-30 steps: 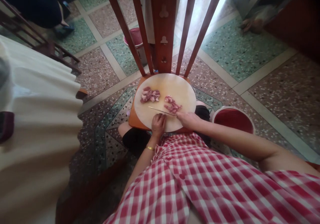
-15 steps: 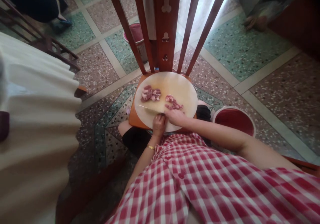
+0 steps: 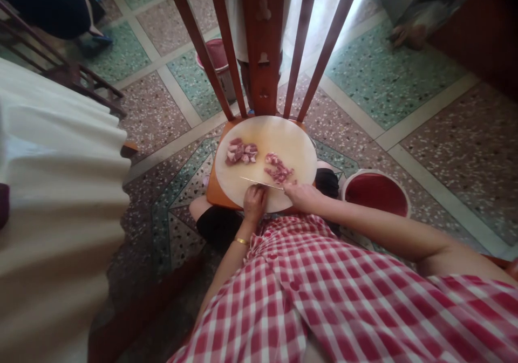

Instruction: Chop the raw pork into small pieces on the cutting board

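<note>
A round pale cutting board (image 3: 285, 139) lies on the seat of a wooden chair (image 3: 263, 39). Two small heaps of cut raw meat rest on it, one heap (image 3: 242, 151) at the left and one heap (image 3: 278, 170) near the middle. My right hand (image 3: 302, 196) is closed on the handle of a knife (image 3: 259, 183), whose thin blade points left across the board's near edge. My left hand (image 3: 254, 202) sits curled just under the blade, a gold bangle on its wrist. Whatever its fingers pinch is hidden.
A red bucket (image 3: 375, 193) stands on the tiled floor to the right of the chair. A small pink bucket (image 3: 217, 60) and a person's legs are behind the chair back. A white pleated cloth (image 3: 56, 190) fills the left, with another chair frame (image 3: 68, 74) beyond.
Half a second ago my right hand and the blade had slid left across the board. Now they have drawn back to the right. My left hand stays put.
</note>
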Tool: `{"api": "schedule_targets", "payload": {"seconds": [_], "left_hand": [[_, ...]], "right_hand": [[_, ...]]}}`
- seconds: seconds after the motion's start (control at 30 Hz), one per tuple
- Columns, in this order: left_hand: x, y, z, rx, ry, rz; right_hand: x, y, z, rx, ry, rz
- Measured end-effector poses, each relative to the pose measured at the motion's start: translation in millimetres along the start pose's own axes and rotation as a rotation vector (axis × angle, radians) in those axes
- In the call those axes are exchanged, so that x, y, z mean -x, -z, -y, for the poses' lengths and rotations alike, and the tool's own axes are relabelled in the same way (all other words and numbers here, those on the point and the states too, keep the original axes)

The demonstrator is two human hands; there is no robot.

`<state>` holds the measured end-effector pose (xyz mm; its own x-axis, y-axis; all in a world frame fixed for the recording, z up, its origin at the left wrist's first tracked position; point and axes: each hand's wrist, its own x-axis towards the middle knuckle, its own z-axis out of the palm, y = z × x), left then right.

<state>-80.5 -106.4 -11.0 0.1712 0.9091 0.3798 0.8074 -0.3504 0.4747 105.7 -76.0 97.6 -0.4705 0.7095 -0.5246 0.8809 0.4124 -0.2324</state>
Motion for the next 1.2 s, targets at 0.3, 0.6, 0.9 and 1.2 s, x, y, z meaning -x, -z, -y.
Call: {"api": "schedule_targets", "payload": {"seconds": [0.3,0.6,0.9,1.2], "left_hand": [[0.4,-7.4,1.6,-0.047,0.0,0.011],[-2.1,-1.1,-1.3,0.012,0.013,-0.021],[2.4,-6.4,3.2,-0.027,0.023,-0.033],[-0.7,-7.7,2.1,-0.05,0.029,-0.06]], "right_hand": [[-43.4,6.8,28.7,-0.022,0.098,-0.051],[-6.4,-3.2,-10.6,0.035,-0.031,-0.028],[-15.3,-4.0,11.6,0.031,0.029,-0.03],[-31.5,0.5,14.7,0.001,0.094,-0.043]]}}
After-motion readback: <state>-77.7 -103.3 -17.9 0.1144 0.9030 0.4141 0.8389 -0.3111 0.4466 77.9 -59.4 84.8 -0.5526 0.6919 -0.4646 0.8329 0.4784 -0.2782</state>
